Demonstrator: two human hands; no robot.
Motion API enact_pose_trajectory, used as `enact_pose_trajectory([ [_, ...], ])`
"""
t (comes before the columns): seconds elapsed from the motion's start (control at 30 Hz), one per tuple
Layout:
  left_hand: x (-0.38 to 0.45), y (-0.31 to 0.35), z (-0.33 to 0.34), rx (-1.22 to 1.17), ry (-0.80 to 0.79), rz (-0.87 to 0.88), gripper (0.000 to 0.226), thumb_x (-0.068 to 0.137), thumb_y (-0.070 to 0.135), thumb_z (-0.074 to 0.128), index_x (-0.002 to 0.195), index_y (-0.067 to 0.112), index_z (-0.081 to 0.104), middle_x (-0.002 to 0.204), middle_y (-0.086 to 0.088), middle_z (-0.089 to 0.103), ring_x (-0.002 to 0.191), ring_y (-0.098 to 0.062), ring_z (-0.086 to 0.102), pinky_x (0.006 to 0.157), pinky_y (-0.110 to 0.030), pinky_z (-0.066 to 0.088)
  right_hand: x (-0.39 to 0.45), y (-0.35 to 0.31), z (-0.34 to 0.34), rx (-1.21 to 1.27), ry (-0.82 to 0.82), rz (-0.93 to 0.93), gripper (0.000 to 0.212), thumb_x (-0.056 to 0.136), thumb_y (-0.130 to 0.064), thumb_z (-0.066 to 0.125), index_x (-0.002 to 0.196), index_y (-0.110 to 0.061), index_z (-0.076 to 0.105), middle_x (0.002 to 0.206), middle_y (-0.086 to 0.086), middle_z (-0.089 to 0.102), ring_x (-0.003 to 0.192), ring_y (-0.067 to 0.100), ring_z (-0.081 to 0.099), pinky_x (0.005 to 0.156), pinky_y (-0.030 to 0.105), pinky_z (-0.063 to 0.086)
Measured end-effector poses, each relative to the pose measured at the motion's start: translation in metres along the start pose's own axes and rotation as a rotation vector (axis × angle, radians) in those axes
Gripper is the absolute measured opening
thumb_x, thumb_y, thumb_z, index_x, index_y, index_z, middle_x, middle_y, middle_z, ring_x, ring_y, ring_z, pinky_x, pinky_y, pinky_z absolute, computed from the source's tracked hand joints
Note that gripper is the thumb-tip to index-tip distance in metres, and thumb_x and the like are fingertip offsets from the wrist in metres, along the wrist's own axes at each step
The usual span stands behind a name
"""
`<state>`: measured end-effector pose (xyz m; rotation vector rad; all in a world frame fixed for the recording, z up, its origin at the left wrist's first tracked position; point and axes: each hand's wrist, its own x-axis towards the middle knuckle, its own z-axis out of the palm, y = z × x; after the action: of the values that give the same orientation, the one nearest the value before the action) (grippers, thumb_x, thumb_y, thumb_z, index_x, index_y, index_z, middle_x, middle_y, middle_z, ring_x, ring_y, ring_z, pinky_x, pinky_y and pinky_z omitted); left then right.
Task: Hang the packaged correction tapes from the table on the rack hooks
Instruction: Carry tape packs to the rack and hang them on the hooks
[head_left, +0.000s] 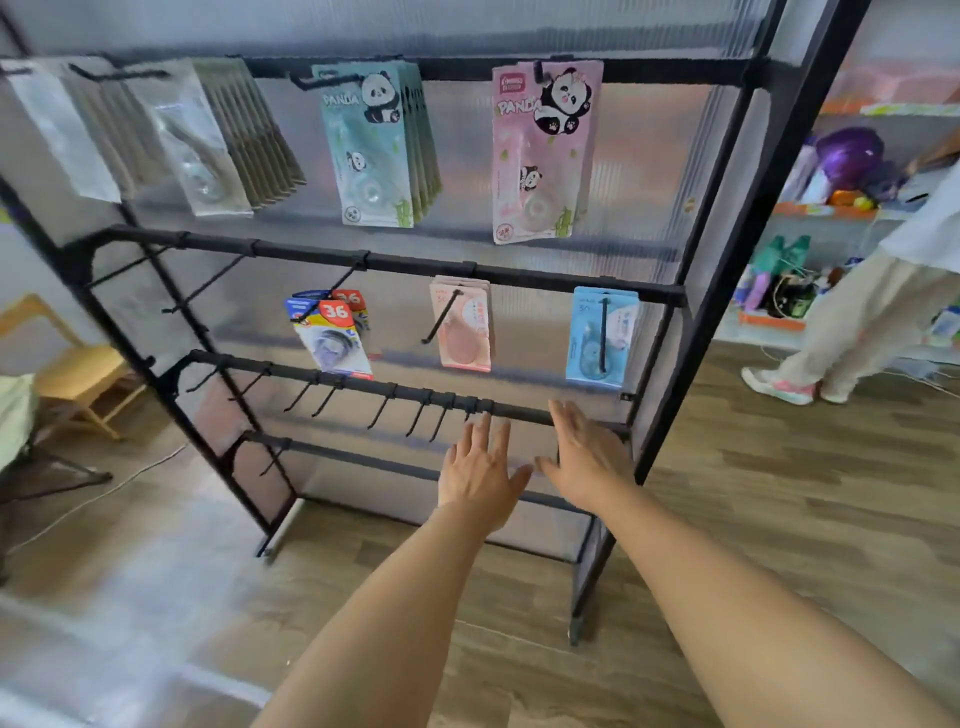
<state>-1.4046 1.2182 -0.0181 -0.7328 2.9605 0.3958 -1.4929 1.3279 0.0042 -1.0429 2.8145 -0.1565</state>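
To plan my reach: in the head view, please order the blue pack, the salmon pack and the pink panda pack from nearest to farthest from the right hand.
From the right hand:
1. blue pack, just above it.
2. salmon pack, up-left.
3. pink panda pack, top rail.

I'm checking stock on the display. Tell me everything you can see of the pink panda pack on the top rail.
The pink panda pack is a tall flat card, glossy as it looks, printed "PANDA" beside a black-and-white cartoon panda, with a smaller panda lower down and a round correction tape showing faintly near the bottom. It hangs from a black hook on the rack's top rail, tilted slightly, right of the teal panda packs. Neither hand touches it.
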Motion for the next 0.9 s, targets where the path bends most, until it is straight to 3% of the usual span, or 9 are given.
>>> enact_pose_trajectory([
  [0.23, -0.091, -0.066, -0.003, -0.061, 0.082, -0.284, 0.071, 0.1, 0.052, 0.036, 0.156, 0.023, 0.004, 0.164, -0.004, -0.002, 0.15, -0.025, -0.003, 0.121, -0.04, 0.009, -0.032, -0.073, 0.018, -0.096, -0.12, -0.292, 0.074, 0.099, -0.044, 0.045, 0.154, -0.019, 0.002, 0.162, 0.005, 0.007, 0.137, 0.03, 0.034, 0.11, 0.041, 0.031],
  [0.6, -0.237, -0.191, -0.015, -0.155, 0.184, -0.681, 0.069, 0.101, 0.052, 0.034, 0.156, 0.021, 0.006, 0.164, -0.005, -0.002, 0.151, -0.027, -0.002, 0.12, -0.04, 0.008, -0.09, -0.249, 0.044, -0.106, -0.205, -0.706, 0.076, 0.099, -0.046, 0.041, 0.155, -0.022, -0.004, 0.163, 0.004, -0.002, 0.147, 0.026, 0.016, 0.118, 0.043, 0.013],
  [0.9, -0.365, -0.314, -0.034, -0.169, 0.257, -0.907, 0.07, 0.101, 0.053, 0.032, 0.156, 0.021, 0.005, 0.164, -0.006, 0.0, 0.151, -0.026, -0.002, 0.121, -0.04, 0.007, -0.154, -0.42, 0.076, -0.114, -0.193, -0.897, 0.07, 0.097, -0.047, 0.044, 0.153, -0.021, 0.011, 0.159, 0.002, 0.017, 0.138, 0.026, 0.034, 0.113, 0.042, 0.025],
])
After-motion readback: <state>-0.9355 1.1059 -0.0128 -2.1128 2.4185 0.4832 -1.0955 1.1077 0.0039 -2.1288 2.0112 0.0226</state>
